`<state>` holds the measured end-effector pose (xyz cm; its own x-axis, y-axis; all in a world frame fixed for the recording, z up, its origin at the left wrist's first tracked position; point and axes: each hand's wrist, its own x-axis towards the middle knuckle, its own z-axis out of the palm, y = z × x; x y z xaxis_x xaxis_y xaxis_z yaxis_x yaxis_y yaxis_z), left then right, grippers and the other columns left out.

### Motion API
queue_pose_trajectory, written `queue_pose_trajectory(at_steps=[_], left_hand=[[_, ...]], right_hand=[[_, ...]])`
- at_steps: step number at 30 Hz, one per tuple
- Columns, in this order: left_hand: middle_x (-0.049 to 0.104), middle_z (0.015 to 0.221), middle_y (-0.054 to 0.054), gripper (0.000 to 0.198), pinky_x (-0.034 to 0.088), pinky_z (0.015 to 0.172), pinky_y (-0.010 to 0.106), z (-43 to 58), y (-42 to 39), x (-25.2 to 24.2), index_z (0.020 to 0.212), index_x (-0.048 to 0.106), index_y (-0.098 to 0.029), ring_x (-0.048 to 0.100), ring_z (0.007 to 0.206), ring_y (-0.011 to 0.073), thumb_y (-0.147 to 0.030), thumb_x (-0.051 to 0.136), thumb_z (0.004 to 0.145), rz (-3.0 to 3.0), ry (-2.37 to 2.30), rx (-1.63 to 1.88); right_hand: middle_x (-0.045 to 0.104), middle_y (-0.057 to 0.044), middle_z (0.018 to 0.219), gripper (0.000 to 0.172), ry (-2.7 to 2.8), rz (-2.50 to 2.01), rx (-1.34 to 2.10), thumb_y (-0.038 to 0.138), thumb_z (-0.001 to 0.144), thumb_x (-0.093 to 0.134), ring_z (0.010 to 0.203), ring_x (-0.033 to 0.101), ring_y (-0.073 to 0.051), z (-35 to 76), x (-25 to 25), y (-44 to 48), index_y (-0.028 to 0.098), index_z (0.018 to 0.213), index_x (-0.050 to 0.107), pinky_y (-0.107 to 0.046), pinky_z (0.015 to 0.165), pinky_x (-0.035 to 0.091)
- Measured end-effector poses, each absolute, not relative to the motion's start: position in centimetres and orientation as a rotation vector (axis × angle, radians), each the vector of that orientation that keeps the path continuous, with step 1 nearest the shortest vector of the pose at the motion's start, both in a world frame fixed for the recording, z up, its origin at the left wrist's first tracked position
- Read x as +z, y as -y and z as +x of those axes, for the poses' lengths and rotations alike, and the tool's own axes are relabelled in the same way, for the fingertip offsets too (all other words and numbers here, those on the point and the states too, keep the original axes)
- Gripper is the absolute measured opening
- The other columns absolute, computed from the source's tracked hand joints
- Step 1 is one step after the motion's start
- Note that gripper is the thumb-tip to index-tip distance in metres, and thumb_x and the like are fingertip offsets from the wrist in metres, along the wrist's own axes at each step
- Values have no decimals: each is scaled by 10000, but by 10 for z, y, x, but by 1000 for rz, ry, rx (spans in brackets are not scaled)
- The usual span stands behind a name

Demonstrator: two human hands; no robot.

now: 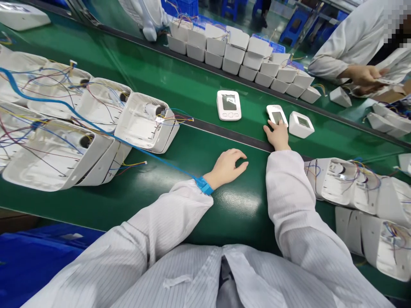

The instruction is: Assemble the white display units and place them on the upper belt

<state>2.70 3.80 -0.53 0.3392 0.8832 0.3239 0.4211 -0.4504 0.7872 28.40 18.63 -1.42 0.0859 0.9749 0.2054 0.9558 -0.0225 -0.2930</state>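
Note:
My left hand (pixel 227 167) rests palm down on the green table (pixel 180 201), fingers loosely curled and holding nothing; a blue wrist strap (pixel 204 185) with a blue coiled cord is on that wrist. My right hand (pixel 276 133) reaches forward, its fingers lying on the near end of a small white device with a screen (pixel 276 115) on the green conveyor belt (pixel 180 85). A second white screen device (pixel 229 105) lies to its left and a white square unit (pixel 301 124) to its right.
Open white housings with coloured wires (pixel 96 124) are stacked at my left, and more of them (pixel 366 196) at my right. A row of white housings (pixel 237 49) lines the far side of the belt. Another person's hands (pixel 364 77) work at the far right. A blue bin (pixel 41 252) is below left.

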Motion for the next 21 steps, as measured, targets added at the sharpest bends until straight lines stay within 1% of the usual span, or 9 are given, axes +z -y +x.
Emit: queue_pose_trajectory(at_steps=[3, 6, 8, 11, 13, 15, 17, 19, 21], left_hand=[[708, 1041, 81, 130, 507, 936, 445, 27, -38, -4, 956, 677, -185, 657, 1021, 250, -266, 614, 876, 2002, -1111, 1032], [705, 993, 85, 150, 533, 881, 405, 26, -40, -5, 929, 691, -178, 665, 963, 230, -288, 601, 881, 1896, -1081, 1100], [702, 1020, 95, 219, 546, 850, 381, 25, -44, -8, 988, 695, -177, 669, 938, 219, -347, 624, 869, 1701, -1097, 1165], [673, 1194, 114, 448, 539, 906, 387, 24, -52, -15, 1200, 636, -196, 667, 1021, 225, -455, 667, 836, 1276, -1043, 1263], [656, 1262, 95, 495, 527, 954, 384, 26, -55, -20, 1236, 618, -217, 638, 1127, 240, -471, 680, 815, 1032, -906, 1303], [694, 1194, 69, 480, 548, 930, 380, 28, -53, -20, 1172, 652, -217, 646, 1119, 258, -432, 725, 749, 813, -818, 1299], [713, 1155, 58, 470, 577, 881, 408, 30, -46, -14, 1138, 672, -227, 660, 1094, 290, -364, 741, 694, 705, -752, 1192], [675, 1265, 64, 468, 575, 911, 461, 29, -38, -4, 1151, 673, -247, 636, 1162, 327, -311, 729, 691, 708, -685, 1082], [605, 1381, 57, 511, 545, 968, 532, 29, -31, 5, 1189, 656, -278, 601, 1229, 361, -267, 731, 684, 761, -651, 1024]], right_hand=[[552, -169, 1367, 494, 1777, -1916, 40, 320, 897, 564, 1253, 499, -304, 281, -9, -182, 184, 1372, 578, -502, 1089, 365], [660, -145, 1154, 438, 1507, -1763, 93, 287, 935, 455, 1025, 625, -242, 266, -6, -174, 129, 1323, 584, -444, 975, 474], [679, -127, 991, 465, 1378, -1736, 168, 358, 982, 356, 820, 653, -199, 246, -7, -160, 88, 1296, 568, -373, 797, 542], [684, -96, 992, 549, 1275, -1506, 621, 514, 976, 398, 702, 644, -159, 204, -10, -117, 139, 1365, 489, -317, 668, 557], [699, -56, 971, 564, 1323, -1338, 874, 551, 947, 472, 680, 645, -141, 177, -8, -81, 185, 1377, 478, -296, 660, 573], [711, 5, 900, 580, 1448, -1238, 1139, 532, 929, 534, 706, 674, -140, 162, -1, -48, 241, 1419, 431, -289, 672, 590], [716, 37, 870, 601, 1557, -1186, 1238, 458, 921, 584, 752, 697, -134, 165, 11, -22, 258, 1451, 385, -300, 751, 598], [728, 20, 877, 486, 1660, -1236, 1125, 396, 905, 621, 782, 708, -139, 187, 27, 0, 230, 1348, 510, -306, 792, 592], [739, -18, 885, 281, 1703, -1393, 814, 382, 901, 622, 790, 709, -153, 223, 47, 22, 206, 1118, 655, -309, 773, 584]])
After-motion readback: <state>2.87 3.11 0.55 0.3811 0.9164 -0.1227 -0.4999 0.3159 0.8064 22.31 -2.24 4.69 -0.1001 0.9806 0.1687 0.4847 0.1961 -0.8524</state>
